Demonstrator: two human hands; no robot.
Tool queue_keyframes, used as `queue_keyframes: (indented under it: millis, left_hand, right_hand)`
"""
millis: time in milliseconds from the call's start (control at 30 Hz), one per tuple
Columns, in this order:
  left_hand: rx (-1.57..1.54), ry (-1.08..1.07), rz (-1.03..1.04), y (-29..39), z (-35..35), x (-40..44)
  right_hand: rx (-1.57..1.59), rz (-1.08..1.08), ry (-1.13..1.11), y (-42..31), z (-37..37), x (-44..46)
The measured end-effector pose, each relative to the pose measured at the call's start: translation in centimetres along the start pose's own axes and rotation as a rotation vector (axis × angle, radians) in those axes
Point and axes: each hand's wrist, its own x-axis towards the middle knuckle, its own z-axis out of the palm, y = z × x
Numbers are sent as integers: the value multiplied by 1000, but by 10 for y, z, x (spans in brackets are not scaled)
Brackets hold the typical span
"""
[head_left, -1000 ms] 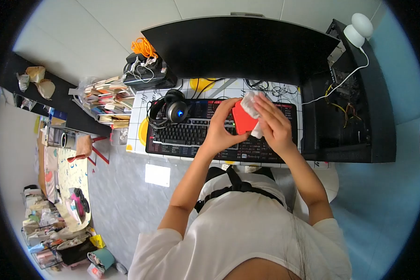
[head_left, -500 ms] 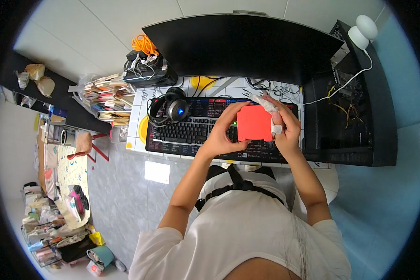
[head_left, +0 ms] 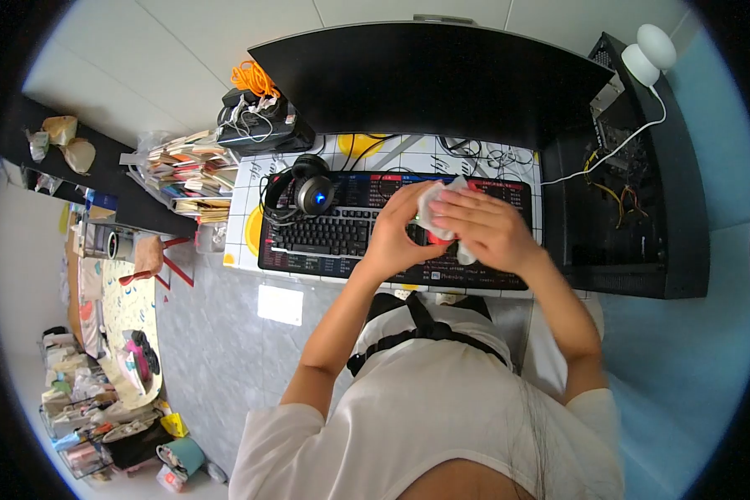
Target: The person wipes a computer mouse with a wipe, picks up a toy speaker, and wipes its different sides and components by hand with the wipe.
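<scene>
Over the desk, my left hand [head_left: 394, 240] grips a flat red box [head_left: 437, 239] by its left side, thumb at the lower edge. A crumpled white tissue [head_left: 428, 208] lies across the top of the box and hides most of it. My right hand [head_left: 489, 227] presses that tissue down with its fingers laid flat together. Below both hands are a black keyboard [head_left: 321, 239] and a printed dark desk mat [head_left: 392, 271].
Headphones [head_left: 314, 197] with a blue light sit left of the hands. A wide monitor [head_left: 425, 79] stands behind. On the right is an open computer case [head_left: 617, 275] with a white round device [head_left: 648, 57] on top. Books [head_left: 193, 162] are stacked at the left.
My right hand has moved left from the box's right edge onto its top, bringing the tissue over the red surface. My left hand keeps its hold almost in place.
</scene>
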Motion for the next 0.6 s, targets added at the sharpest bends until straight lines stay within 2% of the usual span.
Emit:
queue_keyframes:
  millis: [67, 200, 367, 600]
  left_hand:
    - [-26, 4, -106, 6, -4, 2]
    - [58, -13, -11, 4, 2, 6]
    - [61, -23, -46, 11, -4, 6]
    - [66, -30, -56, 10, 3, -1]
  right_hand:
    - [52, 12, -2, 16, -6, -14]
    - [-25, 5, -3, 3, -2, 0]
    - [-158, -56, -9, 5, -10, -2]
    - [-59, -125, -13, 7, -1, -20]
